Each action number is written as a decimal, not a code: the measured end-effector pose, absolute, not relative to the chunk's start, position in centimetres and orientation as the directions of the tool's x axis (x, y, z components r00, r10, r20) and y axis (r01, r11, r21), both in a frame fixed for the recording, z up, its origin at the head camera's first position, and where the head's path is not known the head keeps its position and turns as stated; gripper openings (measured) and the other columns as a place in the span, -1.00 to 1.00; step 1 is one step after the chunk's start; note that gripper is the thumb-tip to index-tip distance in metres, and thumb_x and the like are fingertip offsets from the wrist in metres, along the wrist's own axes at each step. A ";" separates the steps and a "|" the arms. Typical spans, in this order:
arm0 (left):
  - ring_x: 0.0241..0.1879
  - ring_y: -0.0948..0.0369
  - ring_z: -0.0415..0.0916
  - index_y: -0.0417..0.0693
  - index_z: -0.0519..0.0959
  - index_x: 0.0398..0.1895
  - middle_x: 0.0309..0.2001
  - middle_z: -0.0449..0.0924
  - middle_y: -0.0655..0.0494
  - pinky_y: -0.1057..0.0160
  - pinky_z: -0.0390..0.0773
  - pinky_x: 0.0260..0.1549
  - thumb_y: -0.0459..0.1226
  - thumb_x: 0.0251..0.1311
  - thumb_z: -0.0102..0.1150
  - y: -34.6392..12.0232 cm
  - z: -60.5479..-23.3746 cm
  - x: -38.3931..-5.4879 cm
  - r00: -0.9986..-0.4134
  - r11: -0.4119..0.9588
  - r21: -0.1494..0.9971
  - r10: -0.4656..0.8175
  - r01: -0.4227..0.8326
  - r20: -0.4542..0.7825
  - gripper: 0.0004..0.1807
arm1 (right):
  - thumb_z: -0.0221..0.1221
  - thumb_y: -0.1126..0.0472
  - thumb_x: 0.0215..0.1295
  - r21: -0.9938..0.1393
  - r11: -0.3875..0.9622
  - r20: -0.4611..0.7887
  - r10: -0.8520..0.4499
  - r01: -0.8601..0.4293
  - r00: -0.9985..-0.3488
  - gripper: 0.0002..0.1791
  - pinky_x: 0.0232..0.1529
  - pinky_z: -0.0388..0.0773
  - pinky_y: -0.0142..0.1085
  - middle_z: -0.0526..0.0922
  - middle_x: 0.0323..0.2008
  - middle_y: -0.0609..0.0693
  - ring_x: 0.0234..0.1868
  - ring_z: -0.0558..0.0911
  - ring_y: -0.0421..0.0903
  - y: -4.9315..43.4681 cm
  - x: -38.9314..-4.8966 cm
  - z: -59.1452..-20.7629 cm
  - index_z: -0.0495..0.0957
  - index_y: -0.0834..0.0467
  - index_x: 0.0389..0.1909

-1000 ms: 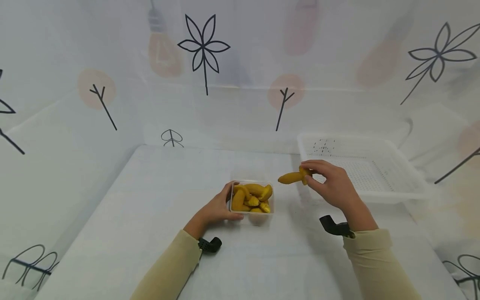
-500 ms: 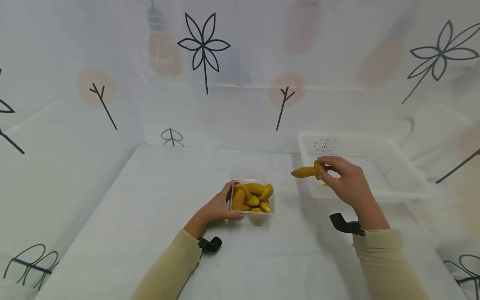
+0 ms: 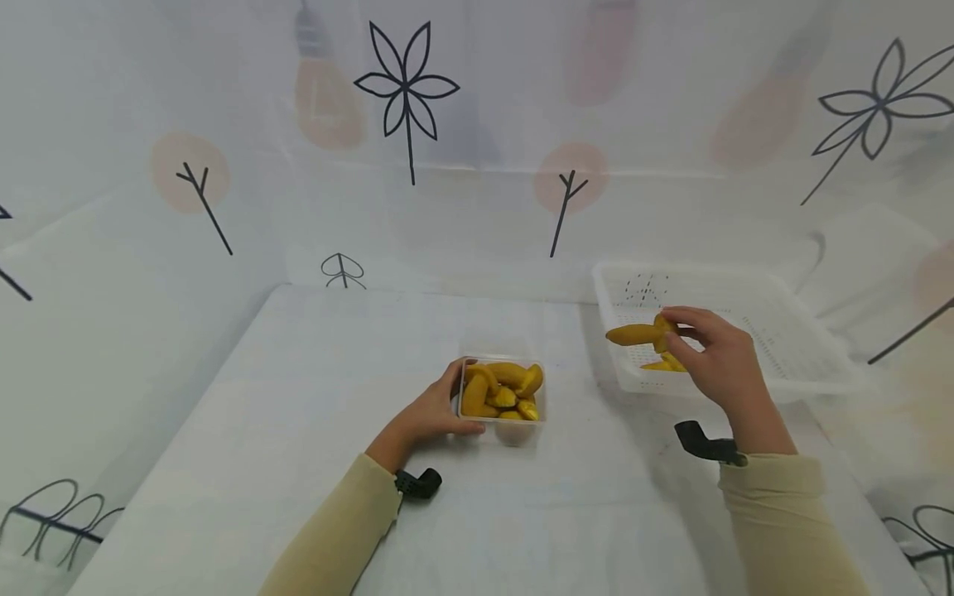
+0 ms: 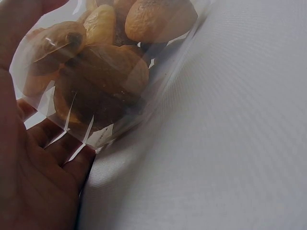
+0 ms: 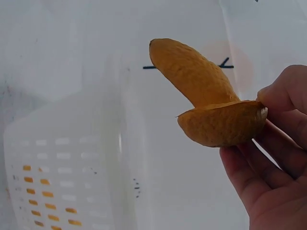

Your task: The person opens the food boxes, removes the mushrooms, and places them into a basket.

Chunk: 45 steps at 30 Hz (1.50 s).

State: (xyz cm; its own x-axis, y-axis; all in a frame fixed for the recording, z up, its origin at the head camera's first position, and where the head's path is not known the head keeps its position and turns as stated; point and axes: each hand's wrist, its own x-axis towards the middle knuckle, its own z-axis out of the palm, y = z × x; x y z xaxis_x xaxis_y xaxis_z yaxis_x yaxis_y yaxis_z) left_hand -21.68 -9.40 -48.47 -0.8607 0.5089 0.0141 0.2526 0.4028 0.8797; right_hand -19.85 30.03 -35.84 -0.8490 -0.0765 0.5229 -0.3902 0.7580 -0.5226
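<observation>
Head view: left fingers (image 3: 451,378) grip a tub (image 3: 488,420), right fingers (image 3: 695,316) pinch a mushroom (image 3: 639,334) (near a basket (image 3: 775,323)).

Golden-yellow mushroom (image 3: 633,334), white basket (image 3: 715,291)

Head view crops 2 sleeves (image 3: 335,526); the basket wall (image 3: 647,383) partly hides yellow pieces (image 3: 666,365).
</observation>
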 end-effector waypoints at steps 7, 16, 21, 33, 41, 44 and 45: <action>0.51 0.16 -0.01 0.25 -0.08 0.50 0.51 0.04 0.14 0.04 0.04 0.48 -0.04 -0.15 0.53 -9.5 -48.4 -21.7 -0.863 0.411 0.877 0.504 0.250 0.010 0.19 | 0.14 0.33 0.28 -0.539 0.772 0.500 -0.030 -0.338 -0.865 -0.67 -0.08 0.26 -0.89 0.62 0.05 0.19 -0.10 0.41 -0.70 31.0 -20.1 -36.2 0.58 0.23 0.07; 0.51 0.16 0.01 0.28 -0.09 0.49 0.51 0.05 0.15 0.01 0.03 0.48 -0.02 -0.14 0.52 -9.5 -48.5 -21.8 -0.864 0.428 0.869 0.504 0.249 -0.002 0.19 | 0.08 0.23 0.36 -0.547 0.818 0.380 0.052 -0.180 -0.923 -0.63 -0.06 0.56 -0.59 0.56 0.14 0.21 0.09 0.58 0.21 32.0 -20.0 -36.5 0.53 0.21 0.15; 0.51 0.15 0.00 0.26 -0.10 0.50 0.52 0.03 0.15 0.01 0.02 0.48 -0.01 -0.15 0.52 -9.4 -48.4 -21.8 -0.863 0.431 0.869 0.505 0.243 -0.009 0.20 | 0.05 0.20 0.38 -0.558 0.823 0.303 0.084 -0.106 -0.949 -0.60 -0.01 0.64 -0.08 0.52 0.18 0.26 0.12 0.55 0.30 32.4 -20.1 -36.9 0.50 0.24 0.18; 0.51 0.16 0.00 0.27 -0.09 0.50 0.51 0.04 0.16 0.03 0.04 0.48 0.00 -0.15 0.52 -9.5 -48.4 -21.8 -0.866 0.435 0.869 0.500 0.237 -0.014 0.19 | 0.08 0.25 0.36 -0.514 0.851 0.290 0.054 -0.108 -0.955 -0.63 -0.06 0.58 0.16 0.53 0.14 0.32 0.06 0.56 0.38 33.3 -20.3 -38.1 0.50 0.29 0.14; 0.51 0.15 -0.01 0.26 -0.09 0.50 0.51 0.04 0.16 0.03 0.03 0.48 0.00 -0.16 0.52 -9.5 -48.2 -21.8 -0.867 0.430 0.875 0.497 0.222 -0.025 0.20 | 0.07 0.22 0.37 -0.493 0.866 0.238 0.050 -0.076 -0.970 -0.64 -0.07 0.57 0.19 0.53 0.15 0.31 0.05 0.56 0.39 33.8 -20.4 -38.5 0.51 0.26 0.13; 0.51 0.16 -0.01 0.27 -0.10 0.50 0.52 0.03 0.16 0.03 0.03 0.48 0.01 -0.17 0.53 -9.5 -48.1 -21.8 -0.870 0.440 0.873 0.492 0.209 -0.039 0.21 | 0.06 0.19 0.38 -0.492 0.869 0.193 0.061 -0.043 -0.979 -0.62 -0.05 0.57 0.19 0.52 0.16 0.31 0.07 0.54 0.38 33.7 -20.3 -38.6 0.49 0.25 0.15; 0.51 0.15 -0.01 0.28 -0.10 0.50 0.52 0.03 0.16 0.02 0.02 0.48 0.01 -0.17 0.52 -9.5 -48.1 -21.8 -0.870 0.443 0.873 0.490 0.206 -0.044 0.21 | 0.06 0.18 0.38 -0.489 0.872 0.181 0.063 -0.034 -0.981 -0.61 -0.05 0.56 0.19 0.52 0.16 0.31 0.08 0.54 0.37 33.7 -20.3 -38.6 0.49 0.25 0.16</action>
